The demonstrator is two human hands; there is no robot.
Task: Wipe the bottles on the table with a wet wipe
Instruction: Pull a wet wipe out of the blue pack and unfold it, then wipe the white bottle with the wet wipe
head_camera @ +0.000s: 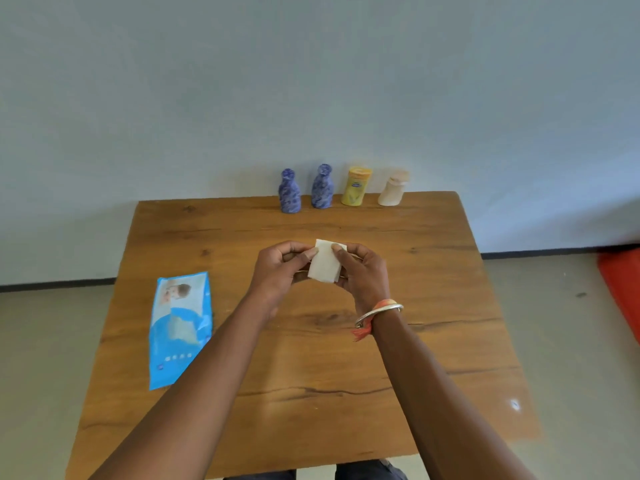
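a folded white wet wipe [325,260] is pinched between the left hand [280,268] and right hand [363,271] above the surface [311,358]. four bottles stand in a row at its far edge: first blue bottle [290,191], second blue bottle [322,186], yellow bottle [356,187] and cream bottle [393,188], which looks tilted.

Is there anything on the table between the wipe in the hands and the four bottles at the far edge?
Nothing visible stands in the way. The left hand and right hand pinch the wet wipe over the table; only bare wood lies between it and the bottles. The wipes pack lies off to the left.
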